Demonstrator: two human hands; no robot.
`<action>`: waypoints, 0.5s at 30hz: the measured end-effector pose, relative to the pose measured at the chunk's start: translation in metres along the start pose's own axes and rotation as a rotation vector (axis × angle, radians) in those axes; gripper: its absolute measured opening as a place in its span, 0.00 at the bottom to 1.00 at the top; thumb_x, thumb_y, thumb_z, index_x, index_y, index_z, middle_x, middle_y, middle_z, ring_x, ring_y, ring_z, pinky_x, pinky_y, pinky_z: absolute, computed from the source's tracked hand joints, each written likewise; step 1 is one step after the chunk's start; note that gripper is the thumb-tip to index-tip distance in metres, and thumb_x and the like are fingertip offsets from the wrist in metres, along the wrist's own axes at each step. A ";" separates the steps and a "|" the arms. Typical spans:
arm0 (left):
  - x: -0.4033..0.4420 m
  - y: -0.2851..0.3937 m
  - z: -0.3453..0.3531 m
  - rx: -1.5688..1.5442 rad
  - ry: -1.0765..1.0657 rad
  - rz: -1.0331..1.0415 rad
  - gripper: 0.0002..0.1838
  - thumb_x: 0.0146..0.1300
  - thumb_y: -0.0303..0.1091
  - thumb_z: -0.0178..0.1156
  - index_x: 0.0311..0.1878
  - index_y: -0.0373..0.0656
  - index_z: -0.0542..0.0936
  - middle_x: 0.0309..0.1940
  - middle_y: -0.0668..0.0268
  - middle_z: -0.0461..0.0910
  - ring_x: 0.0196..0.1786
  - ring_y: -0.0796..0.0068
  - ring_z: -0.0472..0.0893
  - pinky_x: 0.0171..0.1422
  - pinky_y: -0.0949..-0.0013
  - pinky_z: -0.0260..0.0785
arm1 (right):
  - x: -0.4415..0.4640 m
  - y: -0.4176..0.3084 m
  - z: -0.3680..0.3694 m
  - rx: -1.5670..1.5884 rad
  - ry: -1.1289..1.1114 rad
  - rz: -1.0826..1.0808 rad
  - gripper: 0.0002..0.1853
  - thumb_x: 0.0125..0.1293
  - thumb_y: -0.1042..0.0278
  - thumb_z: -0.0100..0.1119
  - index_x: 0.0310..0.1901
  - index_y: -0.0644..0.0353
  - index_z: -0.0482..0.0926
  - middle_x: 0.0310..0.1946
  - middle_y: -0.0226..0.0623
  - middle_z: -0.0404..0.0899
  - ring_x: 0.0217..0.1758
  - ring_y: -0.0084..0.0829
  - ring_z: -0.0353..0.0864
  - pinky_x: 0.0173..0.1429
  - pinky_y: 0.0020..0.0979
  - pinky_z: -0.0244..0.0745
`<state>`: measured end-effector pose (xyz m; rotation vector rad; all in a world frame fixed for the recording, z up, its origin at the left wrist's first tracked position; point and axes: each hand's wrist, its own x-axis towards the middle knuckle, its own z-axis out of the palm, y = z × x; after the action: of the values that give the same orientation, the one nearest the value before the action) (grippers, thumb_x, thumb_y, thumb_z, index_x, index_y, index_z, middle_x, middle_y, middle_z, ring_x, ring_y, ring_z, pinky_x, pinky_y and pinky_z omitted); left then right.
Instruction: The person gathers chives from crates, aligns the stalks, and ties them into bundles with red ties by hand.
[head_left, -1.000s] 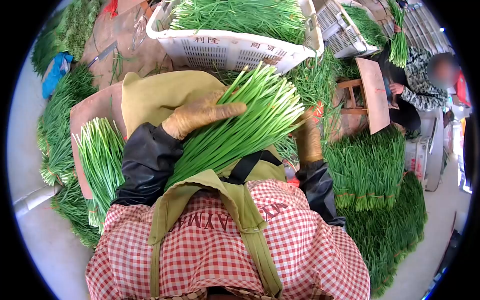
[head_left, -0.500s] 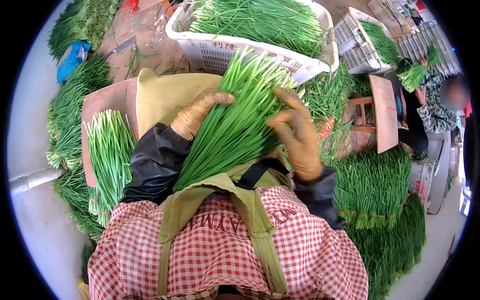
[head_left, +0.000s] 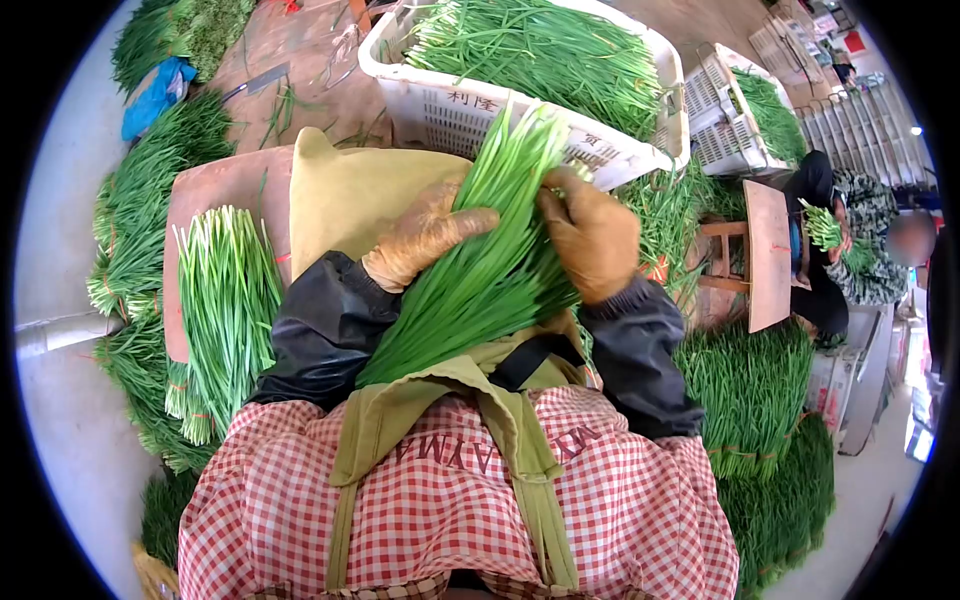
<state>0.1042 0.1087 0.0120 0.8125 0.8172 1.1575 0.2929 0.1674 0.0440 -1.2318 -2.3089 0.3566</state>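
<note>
A thick bundle of long green stalks [head_left: 485, 250] lies slanted across my lap, pale ends pointing up toward the white crate. My left hand [head_left: 430, 235], in a brown-stained glove, is wrapped round the bundle's left side, thumb across the top. On the right side of the stalks, my right hand [head_left: 592, 235], gloved too, has its fingers closed at the upper part; its fingertips pinch against the stalks. To the left, another bunch of stalks [head_left: 228, 300] rests on a reddish-brown board [head_left: 190, 190] beside an olive cloth [head_left: 350, 200].
A white crate [head_left: 440, 100] full of stalks stands ahead, with another crate [head_left: 715, 130] to its right. Tied bunches [head_left: 750, 390] stand at the right; more greens [head_left: 150, 210] line the left. A co-worker [head_left: 865, 240] sits at far right behind a wooden stool [head_left: 765, 255].
My right hand has come up from beside the bundle and closed at its right edge. The bundle's pale ends have drawn together and stand more upright. The whole view has shifted slightly.
</note>
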 end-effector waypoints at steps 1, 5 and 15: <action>0.001 0.000 -0.001 0.091 0.030 0.101 0.28 0.59 0.44 0.62 0.59 0.35 0.73 0.43 0.66 0.79 0.41 0.79 0.78 0.48 0.74 0.72 | 0.004 0.000 0.010 0.116 -0.029 -0.029 0.10 0.65 0.61 0.61 0.42 0.56 0.78 0.24 0.39 0.80 0.25 0.33 0.81 0.33 0.34 0.75; 0.000 0.003 -0.021 -0.172 0.055 -0.068 0.23 0.58 0.43 0.61 0.51 0.36 0.77 0.38 0.67 0.80 0.38 0.78 0.79 0.44 0.73 0.73 | 0.002 0.021 -0.039 1.034 -0.007 0.285 0.10 0.70 0.59 0.54 0.40 0.57 0.76 0.27 0.29 0.81 0.27 0.20 0.79 0.28 0.19 0.64; 0.004 -0.018 -0.035 -0.265 0.121 -0.155 0.18 0.59 0.42 0.60 0.47 0.38 0.78 0.36 0.65 0.80 0.37 0.74 0.79 0.44 0.70 0.74 | -0.011 0.080 -0.061 0.368 0.453 0.205 0.08 0.71 0.69 0.55 0.43 0.62 0.81 0.35 0.33 0.83 0.39 0.25 0.81 0.49 0.28 0.75</action>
<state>0.0826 0.1134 -0.0203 0.4567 0.7912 1.1543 0.3866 0.2028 0.0565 -1.2128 -1.6554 0.4903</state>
